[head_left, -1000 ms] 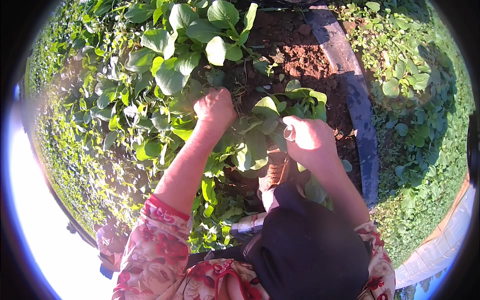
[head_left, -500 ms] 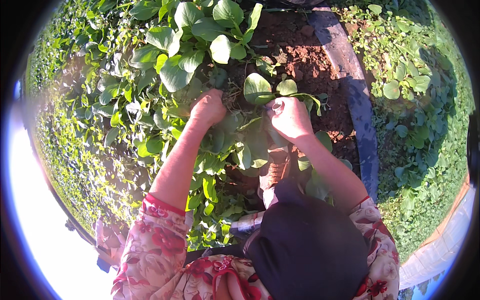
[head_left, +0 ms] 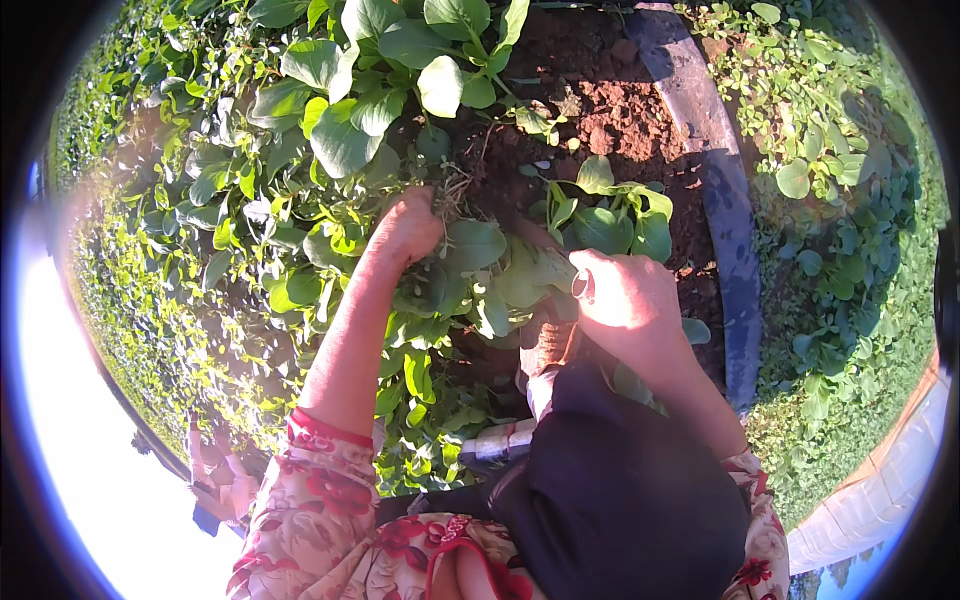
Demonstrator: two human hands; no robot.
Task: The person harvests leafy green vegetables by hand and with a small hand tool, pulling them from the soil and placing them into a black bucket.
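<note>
A: Where is the plant between your hands?

B: The pale leafy plant [head_left: 515, 280] sits low in front of me, its broad leaves spread between my left grip [head_left: 408, 228] and my right grip [head_left: 632, 305].

A: How does the left one stand?

B: My left grip bends down into the greenery, beside a tuft of thin dry stalks [head_left: 456, 192]. My fingertips are hidden there, so I can't tell how wide it is or what it holds.

A: And the right?

B: My right grip is curled into a fist at the right edge of those leaves. Something small and round shows at its near-left side, but I can't tell what it is, or what lies inside.

A: What's around them?

B: Just beyond the right fist grows a small green plant [head_left: 604, 230]. Farther off, a big leafy clump [head_left: 400, 60] stands left of the loose red soil [head_left: 605, 115]. A dark strip [head_left: 728, 245] borders that soil on the right. Nearer me, below the leaves, is a brown shoe [head_left: 548, 345], and dark cloth [head_left: 630, 480] covers much of the space between my flowered sleeves [head_left: 325, 490].
</note>
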